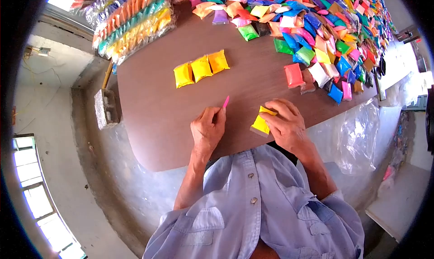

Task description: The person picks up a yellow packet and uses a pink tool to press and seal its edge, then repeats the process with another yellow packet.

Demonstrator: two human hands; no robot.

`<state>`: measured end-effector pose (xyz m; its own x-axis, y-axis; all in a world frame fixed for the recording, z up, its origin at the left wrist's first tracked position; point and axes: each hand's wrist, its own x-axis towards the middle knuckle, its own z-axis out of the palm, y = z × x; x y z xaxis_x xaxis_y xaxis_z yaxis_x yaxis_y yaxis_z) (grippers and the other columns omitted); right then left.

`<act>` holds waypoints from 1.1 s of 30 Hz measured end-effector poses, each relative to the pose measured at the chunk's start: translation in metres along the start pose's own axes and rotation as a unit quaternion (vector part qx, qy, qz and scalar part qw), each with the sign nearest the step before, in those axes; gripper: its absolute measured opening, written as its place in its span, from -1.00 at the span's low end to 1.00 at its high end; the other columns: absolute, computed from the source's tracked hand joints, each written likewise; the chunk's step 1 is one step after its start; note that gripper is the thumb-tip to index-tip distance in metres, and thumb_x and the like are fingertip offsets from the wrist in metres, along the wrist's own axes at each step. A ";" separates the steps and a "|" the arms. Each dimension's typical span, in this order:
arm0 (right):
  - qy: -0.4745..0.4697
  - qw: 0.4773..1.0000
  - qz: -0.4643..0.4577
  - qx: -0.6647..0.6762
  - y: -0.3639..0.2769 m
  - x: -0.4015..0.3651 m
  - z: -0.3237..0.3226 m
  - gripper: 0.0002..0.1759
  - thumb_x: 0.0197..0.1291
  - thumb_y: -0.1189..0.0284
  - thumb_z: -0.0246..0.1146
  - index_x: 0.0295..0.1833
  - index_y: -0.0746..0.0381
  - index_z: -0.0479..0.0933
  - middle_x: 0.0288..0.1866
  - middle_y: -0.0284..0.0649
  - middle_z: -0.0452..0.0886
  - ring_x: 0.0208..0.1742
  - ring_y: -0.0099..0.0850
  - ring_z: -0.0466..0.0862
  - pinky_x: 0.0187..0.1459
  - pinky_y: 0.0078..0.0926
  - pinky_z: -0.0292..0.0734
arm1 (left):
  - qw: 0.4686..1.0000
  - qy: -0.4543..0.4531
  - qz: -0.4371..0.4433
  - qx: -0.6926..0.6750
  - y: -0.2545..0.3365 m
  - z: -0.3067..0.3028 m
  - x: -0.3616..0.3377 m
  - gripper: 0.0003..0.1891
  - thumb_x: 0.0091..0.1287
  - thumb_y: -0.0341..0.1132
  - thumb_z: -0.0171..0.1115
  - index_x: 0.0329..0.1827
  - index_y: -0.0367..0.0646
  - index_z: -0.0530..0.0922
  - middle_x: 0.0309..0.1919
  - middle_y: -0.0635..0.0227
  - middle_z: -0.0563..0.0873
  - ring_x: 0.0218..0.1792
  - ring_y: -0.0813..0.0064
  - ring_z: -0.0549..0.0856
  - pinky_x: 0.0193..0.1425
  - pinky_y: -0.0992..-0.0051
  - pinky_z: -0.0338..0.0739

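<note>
My left hand (pixel 208 128) is closed around a small pink plastic stick (pixel 226 101), whose pointed end sticks up past the fingers. What part of it lies inside the fist is hidden. My right hand (pixel 290 126) grips a small yellow packet (pixel 261 125) between thumb and fingers, close to the table's near edge. The packet has a clear, flat end that points toward me. Farther up the brown table (pixel 153 109) lies a joined row of three yellow packets (pixel 201 68), tilted slightly up to the right.
A big heap of loose coloured packets (pixel 312 33) covers the table's far right. Strips of joined packets in clear wrap (pixel 135 23) are piled at the far left. A clear plastic bag (pixel 359 137) hangs by the right edge. A concrete block (pixel 106 109) stands left of the table.
</note>
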<state>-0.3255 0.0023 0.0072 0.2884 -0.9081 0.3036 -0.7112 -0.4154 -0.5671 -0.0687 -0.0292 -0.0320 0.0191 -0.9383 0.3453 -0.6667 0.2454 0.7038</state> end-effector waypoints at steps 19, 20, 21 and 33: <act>-0.104 0.990 -0.071 -0.063 0.006 0.005 0.006 -0.64 0.26 0.45 0.30 0.16 0.18 0.74 0.30 -0.19 0.65 0.40 -0.12 0.58 0.37 -0.06 0.48 | 1.000 0.001 -0.002 -0.006 -0.005 0.001 -0.001 -0.88 0.37 -0.42 0.47 -0.28 -0.18 0.66 -0.40 0.14 0.77 -0.43 0.07 0.77 -0.35 0.25 0.66; -0.091 0.994 -0.025 -0.048 0.007 0.004 0.005 -0.64 0.23 0.44 0.34 0.15 0.19 0.74 0.23 -0.19 0.67 0.33 -0.12 0.60 0.31 -0.09 0.53 | 1.000 -0.001 0.001 -0.010 -0.004 0.000 -0.001 -0.88 0.37 -0.42 0.48 -0.28 -0.21 0.68 -0.41 0.12 0.77 -0.45 0.17 0.78 -0.35 0.30 0.65; -0.077 0.996 0.023 -0.034 0.008 0.005 0.005 -0.63 0.21 0.42 0.39 0.14 0.19 0.74 0.15 -0.19 0.68 0.27 -0.12 0.63 0.24 -0.11 0.57 | 1.000 -0.004 0.005 -0.016 -0.003 -0.001 0.000 -0.88 0.37 -0.42 0.49 -0.28 -0.24 0.70 -0.42 0.10 0.78 -0.46 0.26 0.79 -0.35 0.36 0.65; -0.105 0.952 0.251 0.142 0.021 0.047 -0.001 -0.69 0.20 0.31 0.56 -0.12 0.27 0.65 -0.22 -0.20 0.73 -0.28 -0.39 0.73 -0.19 -0.37 0.63 | 0.996 0.023 -0.039 -0.082 -0.003 -0.007 0.002 -0.89 0.38 -0.44 0.49 -0.26 -0.26 0.70 -0.43 0.12 0.76 -0.46 0.36 0.75 -0.34 0.39 0.62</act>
<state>-0.3279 -0.0494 0.0103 0.1016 -0.9738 -0.2035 -0.6000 0.1032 -0.7933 -0.0612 -0.0305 -0.0289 0.1028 -0.9448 0.3112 -0.5321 0.2121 0.8197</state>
